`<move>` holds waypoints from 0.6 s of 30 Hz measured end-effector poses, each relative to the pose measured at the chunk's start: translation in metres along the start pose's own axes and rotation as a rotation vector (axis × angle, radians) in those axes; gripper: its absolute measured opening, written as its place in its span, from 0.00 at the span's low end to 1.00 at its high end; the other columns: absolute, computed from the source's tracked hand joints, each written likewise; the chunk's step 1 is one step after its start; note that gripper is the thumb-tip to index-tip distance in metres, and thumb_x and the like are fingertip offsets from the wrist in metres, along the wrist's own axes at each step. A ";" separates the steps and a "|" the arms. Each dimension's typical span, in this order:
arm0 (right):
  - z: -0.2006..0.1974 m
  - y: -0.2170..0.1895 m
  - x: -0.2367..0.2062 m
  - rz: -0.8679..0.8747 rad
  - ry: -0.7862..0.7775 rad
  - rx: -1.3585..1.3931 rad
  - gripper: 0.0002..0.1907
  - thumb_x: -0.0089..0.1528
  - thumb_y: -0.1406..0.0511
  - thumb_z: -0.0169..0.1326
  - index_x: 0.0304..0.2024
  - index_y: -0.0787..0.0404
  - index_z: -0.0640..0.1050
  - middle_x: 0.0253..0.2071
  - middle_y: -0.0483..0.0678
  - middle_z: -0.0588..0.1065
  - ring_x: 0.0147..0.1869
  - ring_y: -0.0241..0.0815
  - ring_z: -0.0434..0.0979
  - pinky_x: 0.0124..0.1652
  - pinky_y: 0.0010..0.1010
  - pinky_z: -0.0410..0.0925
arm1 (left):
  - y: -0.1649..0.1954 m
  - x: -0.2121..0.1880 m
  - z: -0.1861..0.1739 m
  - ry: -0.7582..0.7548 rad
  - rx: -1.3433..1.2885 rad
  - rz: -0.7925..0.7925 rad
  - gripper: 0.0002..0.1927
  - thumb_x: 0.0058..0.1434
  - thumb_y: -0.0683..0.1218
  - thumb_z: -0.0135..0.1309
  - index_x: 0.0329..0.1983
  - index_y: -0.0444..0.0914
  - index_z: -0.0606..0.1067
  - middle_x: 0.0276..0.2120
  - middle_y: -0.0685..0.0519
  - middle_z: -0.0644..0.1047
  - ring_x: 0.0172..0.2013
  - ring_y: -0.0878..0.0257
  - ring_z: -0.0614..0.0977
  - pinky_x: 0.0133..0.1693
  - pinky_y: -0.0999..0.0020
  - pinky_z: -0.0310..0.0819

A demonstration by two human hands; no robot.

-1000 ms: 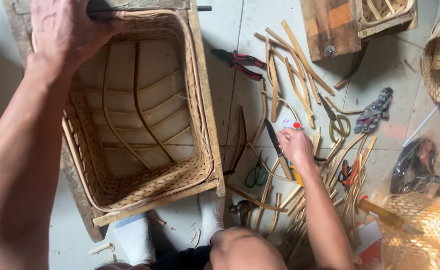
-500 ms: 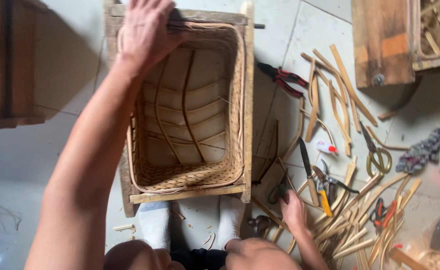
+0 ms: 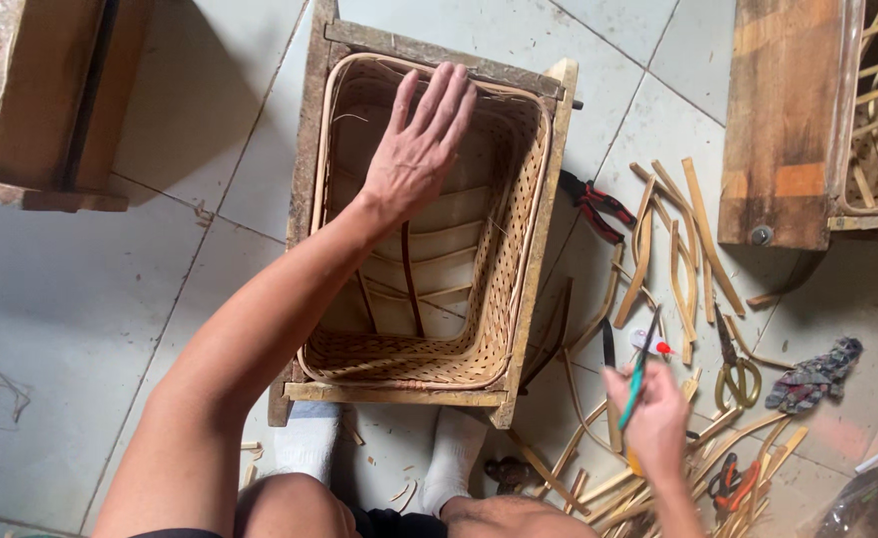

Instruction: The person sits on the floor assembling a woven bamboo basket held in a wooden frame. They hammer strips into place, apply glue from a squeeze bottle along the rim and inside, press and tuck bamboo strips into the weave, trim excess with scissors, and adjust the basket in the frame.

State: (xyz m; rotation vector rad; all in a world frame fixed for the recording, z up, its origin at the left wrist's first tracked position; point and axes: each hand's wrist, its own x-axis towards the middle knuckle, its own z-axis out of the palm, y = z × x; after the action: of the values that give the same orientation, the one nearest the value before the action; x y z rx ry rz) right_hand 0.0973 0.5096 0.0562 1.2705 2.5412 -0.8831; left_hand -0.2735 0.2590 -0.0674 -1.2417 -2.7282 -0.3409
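Lifted, right hand (image 3: 653,413) now grips a green tool (image 3: 638,367) upright.

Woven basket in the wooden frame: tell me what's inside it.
Inside the woven basket only its own bent ribs and woven floor show. The left hand hangs spread over the far part, and the forearm hides a strip of the inside.

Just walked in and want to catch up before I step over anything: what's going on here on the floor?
A person sits over a woven basket set inside a wooden frame. The left hand is spread open over the basket's far rim. The right hand holds a thin green-handled tool above a scatter of bamboo strips. Red-handled pliers and scissors lie on the tiles among the strips, untouched.
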 end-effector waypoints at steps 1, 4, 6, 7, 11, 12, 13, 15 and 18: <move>-0.013 -0.027 0.014 -0.179 0.006 0.020 0.18 0.60 0.63 0.64 0.45 0.70 0.75 0.36 0.52 0.80 0.35 0.38 0.82 0.32 0.27 0.76 | -0.001 -0.001 -0.002 0.020 0.039 0.005 0.44 0.65 0.44 0.52 0.81 0.32 0.48 0.79 0.40 0.45 0.78 0.49 0.43 0.75 0.45 0.28; -0.043 -0.119 0.060 -0.495 -0.134 -0.042 0.19 0.60 0.60 0.63 0.48 0.64 0.77 0.34 0.47 0.80 0.37 0.35 0.81 0.36 0.27 0.74 | -0.002 -0.001 -0.004 0.050 0.089 0.009 0.41 0.64 0.41 0.50 0.81 0.35 0.53 0.79 0.42 0.45 0.78 0.50 0.43 0.75 0.46 0.27; -0.053 -0.181 0.092 -0.370 -0.265 -0.337 0.21 0.59 0.52 0.61 0.46 0.58 0.78 0.28 0.47 0.77 0.30 0.37 0.77 0.30 0.31 0.71 | -0.002 0.000 -0.003 0.030 0.031 -0.003 0.38 0.64 0.39 0.48 0.79 0.36 0.56 0.79 0.42 0.46 0.78 0.49 0.44 0.75 0.47 0.27; -0.052 -0.211 0.110 -0.236 -0.321 -0.604 0.22 0.60 0.47 0.59 0.43 0.55 0.79 0.24 0.49 0.75 0.25 0.41 0.75 0.27 0.35 0.69 | -0.002 0.001 -0.002 0.041 0.028 -0.012 0.38 0.63 0.39 0.48 0.79 0.37 0.57 0.79 0.42 0.46 0.78 0.50 0.43 0.75 0.46 0.26; -0.037 -0.304 0.157 -0.539 -0.263 -1.017 0.33 0.60 0.36 0.52 0.33 0.58 0.79 0.23 0.44 0.73 0.27 0.42 0.74 0.29 0.41 0.68 | -0.001 0.004 0.002 -0.014 -0.022 -0.009 0.35 0.62 0.38 0.48 0.75 0.43 0.61 0.79 0.44 0.45 0.77 0.49 0.44 0.73 0.44 0.26; -0.033 -0.321 0.164 -0.562 -0.241 -1.115 0.34 0.59 0.35 0.52 0.32 0.58 0.79 0.24 0.46 0.74 0.29 0.43 0.75 0.30 0.42 0.69 | 0.000 0.004 0.002 -0.056 -0.042 -0.003 0.34 0.62 0.38 0.48 0.74 0.45 0.62 0.80 0.45 0.45 0.77 0.49 0.44 0.73 0.42 0.26; -0.030 -0.334 0.167 -0.629 -0.232 -1.126 0.34 0.58 0.34 0.53 0.33 0.56 0.81 0.23 0.48 0.76 0.29 0.45 0.76 0.32 0.43 0.69 | 0.000 0.004 0.002 -0.017 -0.016 0.005 0.34 0.62 0.39 0.48 0.74 0.44 0.63 0.79 0.45 0.45 0.77 0.49 0.44 0.73 0.42 0.26; -0.023 -0.356 0.172 -0.764 -0.213 -1.143 0.33 0.57 0.33 0.54 0.36 0.53 0.84 0.22 0.52 0.78 0.29 0.50 0.78 0.34 0.44 0.68 | 0.000 0.003 0.002 0.060 0.039 0.021 0.35 0.62 0.40 0.48 0.75 0.42 0.65 0.78 0.45 0.45 0.77 0.50 0.44 0.73 0.40 0.26; -0.013 -0.375 0.174 -0.741 -0.231 -1.294 0.36 0.58 0.31 0.54 0.37 0.54 0.85 0.25 0.55 0.80 0.32 0.53 0.81 0.36 0.45 0.70 | 0.000 0.002 0.000 0.132 0.050 0.011 0.33 0.64 0.41 0.47 0.75 0.41 0.66 0.77 0.46 0.48 0.77 0.51 0.45 0.73 0.40 0.28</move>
State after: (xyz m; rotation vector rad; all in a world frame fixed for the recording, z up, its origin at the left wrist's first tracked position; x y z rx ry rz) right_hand -0.2997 0.4607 0.1610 -0.1489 2.4637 0.5624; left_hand -0.2749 0.2599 -0.0674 -1.1779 -2.6016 -0.3387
